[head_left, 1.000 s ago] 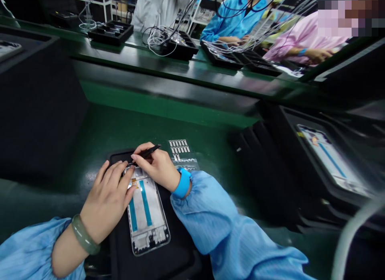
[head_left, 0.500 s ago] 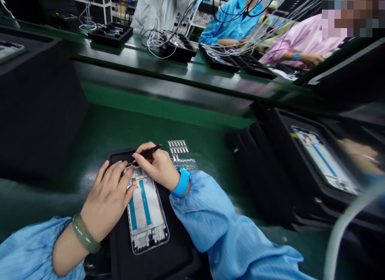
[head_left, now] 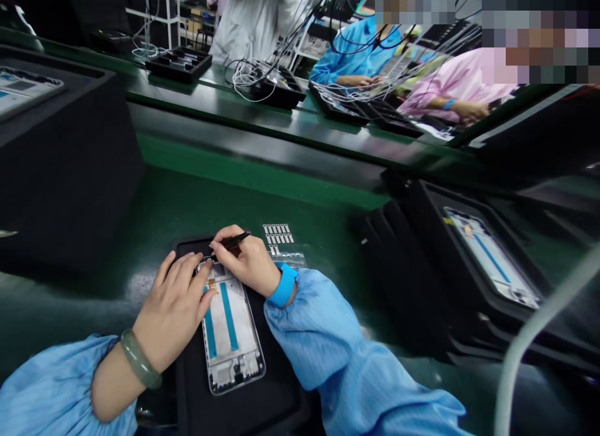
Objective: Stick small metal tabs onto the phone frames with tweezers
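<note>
Green bench (head_left: 197,195): runs across the workshop; three workers on its far side, in white coat (head_left: 250,27), blue smock (head_left: 347,58) and pink sleeve (head_left: 431,89).
Left stack (head_left: 60,155): an elbow swung wide could jar its top; one left frame (head_left: 28,95) lies there.
Left hand (head_left: 178,302): fingers spread over the centre frame's upper left; uneven pressure could skew it. One bangle (head_left: 140,360).
Centre frame (head_left: 244,320): lies on one black tray (head_left: 290,405), and the thumb, brushing it, could crease the flex (head_left: 214,286). One flex shows, with two blue tapes (head_left: 229,317).
Right hand (head_left: 250,264): pinches one black tool (head_left: 241,238), likely tweezers, tip at the frame's top end; a slip could scratch metal or prick the left fingers. Whatever the tip grips is hidden.
Tabs (head_left: 277,237): a dragged cuff could scatter them; about fourteen, in rows of six, six and two.
Right stack (head_left: 422,286): a bump could slide its blurred trays, at least four; one right frame (head_left: 492,261) on top.
</note>
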A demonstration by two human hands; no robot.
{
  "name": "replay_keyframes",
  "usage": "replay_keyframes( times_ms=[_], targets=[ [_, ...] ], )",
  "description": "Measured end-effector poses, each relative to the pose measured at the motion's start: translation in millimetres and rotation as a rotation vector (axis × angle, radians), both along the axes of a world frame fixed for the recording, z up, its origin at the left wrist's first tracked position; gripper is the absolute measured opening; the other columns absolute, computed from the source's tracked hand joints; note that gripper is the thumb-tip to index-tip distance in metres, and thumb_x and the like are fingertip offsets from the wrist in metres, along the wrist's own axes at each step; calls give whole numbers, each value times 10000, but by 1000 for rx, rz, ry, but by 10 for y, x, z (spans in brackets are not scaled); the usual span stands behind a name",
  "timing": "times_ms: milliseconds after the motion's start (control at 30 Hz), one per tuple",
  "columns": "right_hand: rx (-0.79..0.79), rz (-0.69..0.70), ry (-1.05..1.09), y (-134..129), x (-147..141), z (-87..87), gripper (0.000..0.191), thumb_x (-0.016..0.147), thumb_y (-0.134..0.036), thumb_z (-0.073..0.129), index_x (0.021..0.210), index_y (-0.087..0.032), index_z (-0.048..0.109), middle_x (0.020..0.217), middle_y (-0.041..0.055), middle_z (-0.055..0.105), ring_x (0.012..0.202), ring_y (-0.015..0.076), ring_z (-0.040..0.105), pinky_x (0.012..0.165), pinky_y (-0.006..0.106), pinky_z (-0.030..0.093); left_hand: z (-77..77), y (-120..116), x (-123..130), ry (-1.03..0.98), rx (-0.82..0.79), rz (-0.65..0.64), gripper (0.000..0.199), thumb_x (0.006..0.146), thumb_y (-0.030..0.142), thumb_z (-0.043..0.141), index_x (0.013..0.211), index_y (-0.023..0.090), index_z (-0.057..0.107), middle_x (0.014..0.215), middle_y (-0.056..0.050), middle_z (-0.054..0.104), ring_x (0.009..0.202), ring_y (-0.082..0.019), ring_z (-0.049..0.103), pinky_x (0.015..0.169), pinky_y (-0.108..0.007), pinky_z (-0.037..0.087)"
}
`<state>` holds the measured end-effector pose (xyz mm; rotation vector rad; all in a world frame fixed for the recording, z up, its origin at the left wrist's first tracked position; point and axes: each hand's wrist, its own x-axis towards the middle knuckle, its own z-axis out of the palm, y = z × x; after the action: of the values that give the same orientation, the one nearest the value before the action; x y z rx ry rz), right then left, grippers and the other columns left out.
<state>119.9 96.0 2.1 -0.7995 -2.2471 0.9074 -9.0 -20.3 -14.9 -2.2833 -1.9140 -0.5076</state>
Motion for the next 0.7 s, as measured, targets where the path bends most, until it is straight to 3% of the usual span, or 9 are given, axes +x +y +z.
replay_keyframes(
  times_ms=[433,700],
  targets=[
    [141,153,-163,11,-60,101,90,861,-215,441,882,-188,524,837,30,615,739,131,591,695,243,464,16,3,4,-5,-9,4,352,875,278,426,1179,122,511,1160,-141,561,1120,-264,499,1015,-496,335],
    [127,111,-86,52,-42,53,84,864,-223,452,867,-186,527,833,20,617,748,118,599,702,215,466,5,1,-10,6,-10,-3,379,871,284,439,1221,145,486,1165,-134,555,1120,-260,495,1018,-493,329]
  ],
)
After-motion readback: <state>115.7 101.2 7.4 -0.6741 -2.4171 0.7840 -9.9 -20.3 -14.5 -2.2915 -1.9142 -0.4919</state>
